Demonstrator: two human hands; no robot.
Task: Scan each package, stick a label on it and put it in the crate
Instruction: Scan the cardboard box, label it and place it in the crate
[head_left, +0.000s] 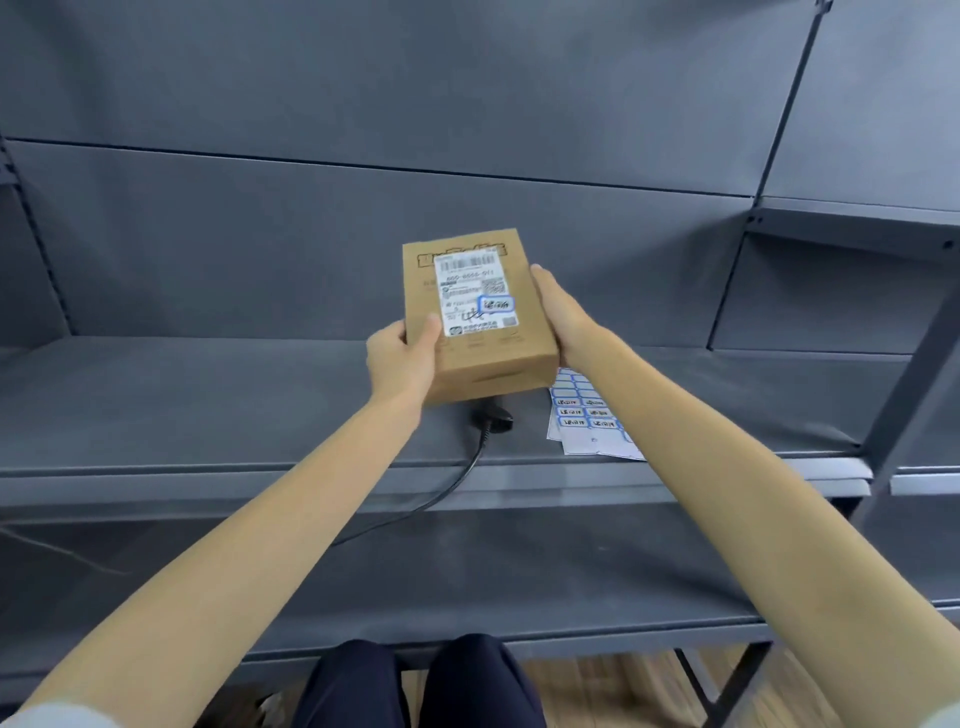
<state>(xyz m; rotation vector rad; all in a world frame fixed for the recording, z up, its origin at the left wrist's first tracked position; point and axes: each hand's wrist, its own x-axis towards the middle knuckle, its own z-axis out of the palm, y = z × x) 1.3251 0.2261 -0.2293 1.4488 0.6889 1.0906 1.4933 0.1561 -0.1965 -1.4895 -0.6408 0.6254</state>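
A brown cardboard package (470, 364) is held up in front of me above a grey metal shelf (208, 405). Its top face carries a white shipping label with a barcode, and a small blue-bordered sticker (496, 304) sits on that label. My left hand (400, 358) grips the package's near left corner, thumb on top. My right hand (558, 317) holds its right side, fingers along the edge. Under the package, a black barcode scanner (493, 418) lies on the shelf, mostly hidden, its cable trailing over the shelf's front edge. No crate is in view.
Sheets of blue-bordered labels (582, 415) lie on the shelf to the right of the scanner, partly under my right forearm. A lower shelf (467, 571) runs below. An upright post (914, 384) stands at the right. My knees show at the bottom.
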